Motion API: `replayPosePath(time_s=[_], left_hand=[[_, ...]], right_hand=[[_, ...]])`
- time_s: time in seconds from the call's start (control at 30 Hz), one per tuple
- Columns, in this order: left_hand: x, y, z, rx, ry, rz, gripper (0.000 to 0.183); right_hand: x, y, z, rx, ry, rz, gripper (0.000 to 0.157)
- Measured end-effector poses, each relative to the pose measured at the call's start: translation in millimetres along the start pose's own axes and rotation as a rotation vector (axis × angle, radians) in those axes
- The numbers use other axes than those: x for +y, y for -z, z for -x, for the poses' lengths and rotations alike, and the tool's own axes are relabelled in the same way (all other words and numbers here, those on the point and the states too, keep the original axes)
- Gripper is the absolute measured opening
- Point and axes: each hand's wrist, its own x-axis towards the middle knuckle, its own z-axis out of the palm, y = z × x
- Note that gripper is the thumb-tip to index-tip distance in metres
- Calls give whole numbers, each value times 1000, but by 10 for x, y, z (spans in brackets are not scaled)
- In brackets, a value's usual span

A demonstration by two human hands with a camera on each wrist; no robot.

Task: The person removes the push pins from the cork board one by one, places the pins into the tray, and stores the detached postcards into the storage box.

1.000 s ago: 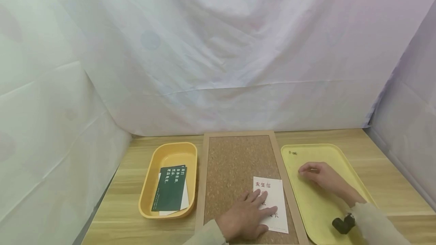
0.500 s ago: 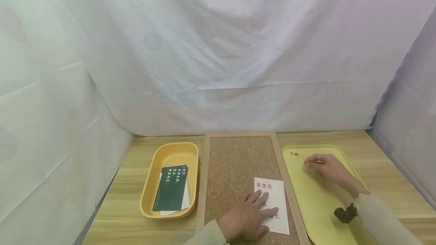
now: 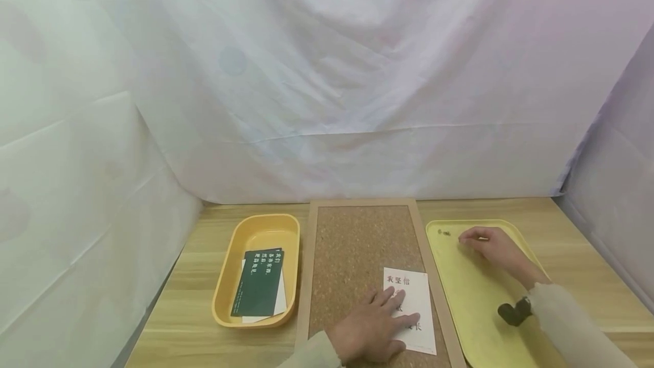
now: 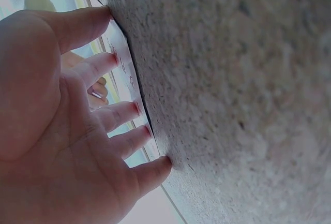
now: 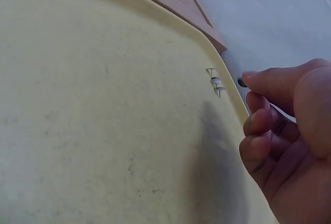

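My left hand (image 3: 369, 327) lies with spread fingers on a white card (image 3: 416, 300) printed with dark characters, holding it flat on the corkboard (image 3: 360, 237). In the left wrist view, fingertips (image 4: 135, 108) press on the card's edge, while thumb and little finger reach the cork. Above the yellow tray (image 3: 480, 294), my right hand (image 3: 498, 249) pinches a small dark round-headed thumbtack (image 5: 241, 81) between thumb and forefinger. Several loose thumbtacks (image 5: 215, 81) sit in the tray's far left corner, just beyond the right fingertips.
A yellow-orange bin (image 3: 230, 249) stands left of the corkboard, with a green card (image 3: 258, 285) over white ones inside. The right wrist carries a black device (image 3: 514, 312). White cloth (image 3: 327, 84) hangs behind the wooden table (image 3: 174, 322) and at both sides.
My right hand has moved a little forward over the tray, nearer the loose thumbtacks. The left hand stays on the card, and the head view has shifted slightly.
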Motion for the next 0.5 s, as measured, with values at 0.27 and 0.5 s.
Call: replayPosePath(time_s=[0.27,0.5], left_hand=[[7,-29,-8,-4,2,-2,56],[13,-26,-19,-14,10,-14,56]], right_hand=[[1,-15,-70,-9,-9,21,24],[14,-18,-141,-5,-13,23,25]])
